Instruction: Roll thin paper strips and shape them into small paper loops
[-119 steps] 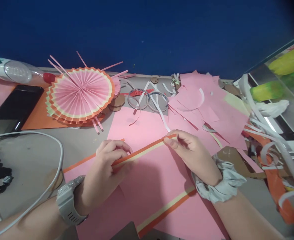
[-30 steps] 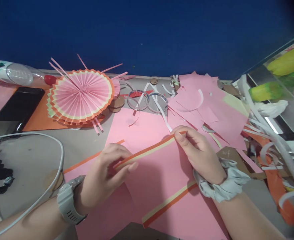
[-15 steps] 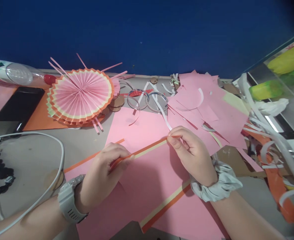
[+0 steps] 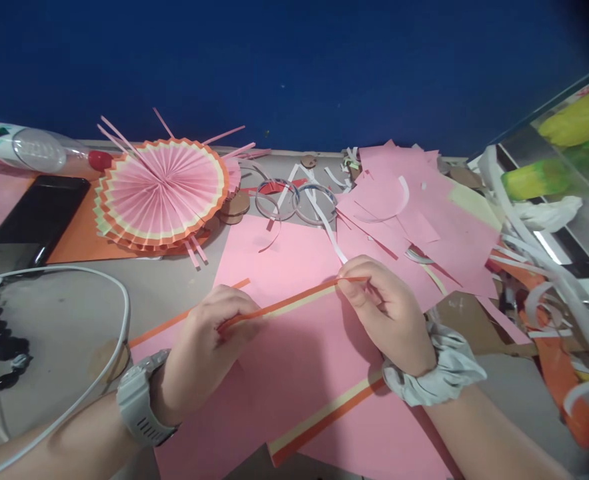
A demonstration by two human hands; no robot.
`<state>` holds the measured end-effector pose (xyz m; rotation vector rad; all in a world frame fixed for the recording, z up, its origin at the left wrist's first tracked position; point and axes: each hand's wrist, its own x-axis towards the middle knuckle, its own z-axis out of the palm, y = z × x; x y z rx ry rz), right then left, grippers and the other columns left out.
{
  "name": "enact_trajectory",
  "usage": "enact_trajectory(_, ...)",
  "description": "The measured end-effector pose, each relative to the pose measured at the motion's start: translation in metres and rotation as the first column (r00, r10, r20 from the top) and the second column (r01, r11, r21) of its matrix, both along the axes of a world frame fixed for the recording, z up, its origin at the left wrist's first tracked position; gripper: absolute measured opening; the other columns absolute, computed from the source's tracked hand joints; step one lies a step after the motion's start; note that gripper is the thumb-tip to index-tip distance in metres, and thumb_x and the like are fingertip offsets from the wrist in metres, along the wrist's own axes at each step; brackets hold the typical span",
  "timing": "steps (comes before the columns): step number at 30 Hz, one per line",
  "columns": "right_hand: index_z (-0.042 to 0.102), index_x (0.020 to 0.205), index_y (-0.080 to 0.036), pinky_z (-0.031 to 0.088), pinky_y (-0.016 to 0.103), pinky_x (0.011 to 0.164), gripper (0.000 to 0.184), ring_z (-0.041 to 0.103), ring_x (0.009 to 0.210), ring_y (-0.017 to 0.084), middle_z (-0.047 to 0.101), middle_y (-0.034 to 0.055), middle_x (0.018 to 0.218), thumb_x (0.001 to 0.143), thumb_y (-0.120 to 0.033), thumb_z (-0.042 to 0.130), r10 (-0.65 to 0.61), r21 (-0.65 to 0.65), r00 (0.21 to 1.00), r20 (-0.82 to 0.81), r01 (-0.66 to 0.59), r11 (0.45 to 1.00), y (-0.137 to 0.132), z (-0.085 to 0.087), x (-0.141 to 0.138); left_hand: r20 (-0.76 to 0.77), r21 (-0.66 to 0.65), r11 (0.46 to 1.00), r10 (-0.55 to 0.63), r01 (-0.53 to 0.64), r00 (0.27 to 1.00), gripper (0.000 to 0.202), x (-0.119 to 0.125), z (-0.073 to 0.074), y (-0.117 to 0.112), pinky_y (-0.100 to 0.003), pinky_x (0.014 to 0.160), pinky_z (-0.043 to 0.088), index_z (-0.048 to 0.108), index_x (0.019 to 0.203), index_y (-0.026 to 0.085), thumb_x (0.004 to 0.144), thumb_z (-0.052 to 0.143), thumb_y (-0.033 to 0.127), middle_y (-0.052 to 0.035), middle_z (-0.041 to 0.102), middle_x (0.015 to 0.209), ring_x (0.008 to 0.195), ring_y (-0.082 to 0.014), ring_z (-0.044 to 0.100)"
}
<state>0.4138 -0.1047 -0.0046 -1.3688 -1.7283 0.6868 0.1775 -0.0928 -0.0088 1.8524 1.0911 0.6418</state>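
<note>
Both hands pinch the top edge of a pink paper sheet [image 4: 284, 373] that hangs toward me. Orange and cream strips line this top edge and also its lower edge. My left hand [image 4: 214, 340], with a grey watch on the wrist, is closed on the edge's left part, thumb in front. Farther right along the same edge, my right hand [image 4: 387, 313] grips with thumb and fingers; a pale scrunchie [image 4: 434, 367] circles that wrist. More pink paper [image 4: 279, 247] lies underneath and behind. A narrow white strip [image 4: 330, 233] runs down to the right hand's fingertips.
Pleated paper rosettes [image 4: 161, 190] stand at back left, near a phone [image 4: 37, 220] and a plastic bottle [image 4: 39, 148]. Rolls of clear tape [image 4: 315, 203] sit at the back. Paper scraps [image 4: 404, 193] pile up on the right. A white cable [image 4: 124, 300] crosses my left forearm.
The sheet's lower edge has swung slightly left. My right hand has shifted a little right and down; both hands keep their hold.
</note>
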Motion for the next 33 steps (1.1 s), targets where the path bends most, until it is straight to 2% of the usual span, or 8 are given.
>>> enact_trajectory(7,0.049,0.077,-0.022,0.041,0.03,0.066,0.009,0.05,0.071,0.014,0.051,0.0004,0.075,0.085,-0.018,0.05,-0.056,0.083,0.994,0.09,0.049,0.995,-0.002,0.005,-0.002,-0.018,-0.009,1.0,-0.002,0.001,1.0,0.018,0.002,0.002,0.001,-0.026,0.071,0.04,0.054,0.072,0.018,0.089,0.047,0.021,-0.0007,0.057,0.071,0.073,-0.0142,0.052)
enact_trajectory(10,0.049,0.077,-0.022,0.041,0.031,0.065,0.01,0.05,0.07,0.015,0.051,0.0013,0.074,0.087,-0.022,0.049,-0.067,0.064,0.992,0.104,0.061,0.996,-0.002,0.006,0.001,-0.027,-0.022,0.999,0.024,-0.025,0.999,0.02,0.002,0.001,0.001,-0.026,0.069,0.04,0.054,0.071,0.018,0.089,0.048,0.024,-0.0012,0.057,0.069,0.072,-0.0146,0.052)
enact_trajectory(13,0.049,0.077,-0.022,0.04,0.03,0.064,0.011,0.049,0.07,0.015,0.051,0.0014,0.074,0.087,-0.024,0.047,-0.105,0.046,0.988,0.112,0.1,0.994,-0.002,0.006,0.003,-0.037,-0.024,0.994,0.102,-0.103,0.994,0.02,0.001,0.0,0.001,-0.025,0.066,0.041,0.054,0.07,0.018,0.087,0.051,0.028,-0.001,0.057,0.07,0.071,-0.0141,0.053)
enact_trajectory(16,0.049,0.076,-0.021,0.039,0.028,0.065,0.013,0.048,0.07,0.014,0.05,0.0005,0.074,0.088,-0.024,0.047,-0.151,0.031,0.98,0.128,0.148,0.989,-0.001,0.007,0.005,-0.053,0.02,0.987,0.159,-0.158,0.986,0.02,0.0,0.0,0.002,-0.023,0.067,0.04,0.053,0.068,0.018,0.087,0.051,0.026,0.0,0.056,0.071,0.071,-0.0129,0.052)
enact_trajectory(25,0.048,0.074,-0.022,0.037,0.027,0.063,0.021,0.046,0.067,0.014,0.048,-0.0004,0.07,0.091,-0.03,0.04,-0.203,-0.054,0.969,0.143,0.212,0.976,0.0,0.011,0.005,-0.084,0.032,0.981,0.195,-0.193,0.977,0.022,0.0,0.001,0.002,-0.024,0.071,0.039,0.05,0.071,0.019,0.09,0.042,0.025,-0.0007,0.055,0.078,0.075,-0.0138,0.05)
enact_trajectory(28,0.048,0.072,-0.022,0.037,0.027,0.061,0.023,0.044,0.064,0.014,0.045,-0.0008,0.068,0.09,-0.033,0.041,-0.23,-0.106,0.965,0.126,0.243,0.964,-0.001,0.009,0.003,-0.06,0.02,0.978,0.206,-0.205,0.977,0.024,0.0,0.001,0.003,-0.024,0.067,0.037,0.046,0.068,0.019,0.091,0.041,0.026,0.0006,0.05,0.071,0.069,-0.0127,0.047)
enact_trajectory(33,0.052,0.076,-0.022,0.039,0.026,0.063,0.019,0.048,0.071,0.014,0.051,0.0001,0.074,0.088,-0.036,0.047,-0.267,-0.12,0.962,0.05,0.271,0.955,0.0,0.005,0.002,-0.017,0.016,0.978,0.206,-0.206,0.978,0.027,0.001,0.003,0.004,-0.023,0.06,0.034,0.039,0.065,0.019,0.091,0.038,0.023,0.0027,0.04,0.065,0.061,-0.0109,0.04)
